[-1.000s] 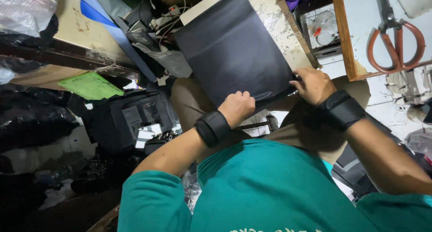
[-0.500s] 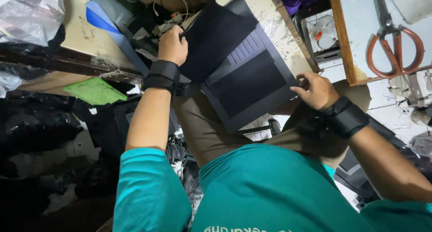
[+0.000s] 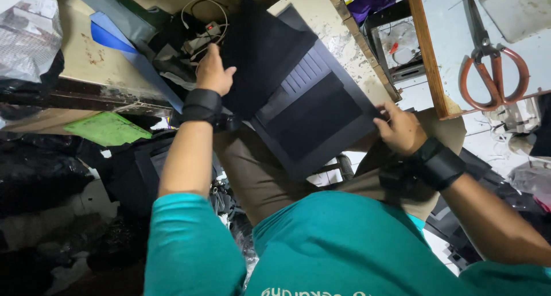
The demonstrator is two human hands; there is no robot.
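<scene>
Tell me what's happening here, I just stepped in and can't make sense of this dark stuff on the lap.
A seated person in a teal shirt is handling dark panels over their lap. The left hand lifts a black sheet away from a dark panel with a ribbed strip, whose lower right edge the right hand grips. Both wrists wear black bands. Orange-handled scissors lie untouched on the table to the right.

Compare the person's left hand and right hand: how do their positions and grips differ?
The left hand reaches far forward, lifting a loose black fabric sheet; the right hand stays near the lap, pinching the edge of the dark panel. The left arm is stretched out, the right bent. Both wear black wristbands.
</scene>
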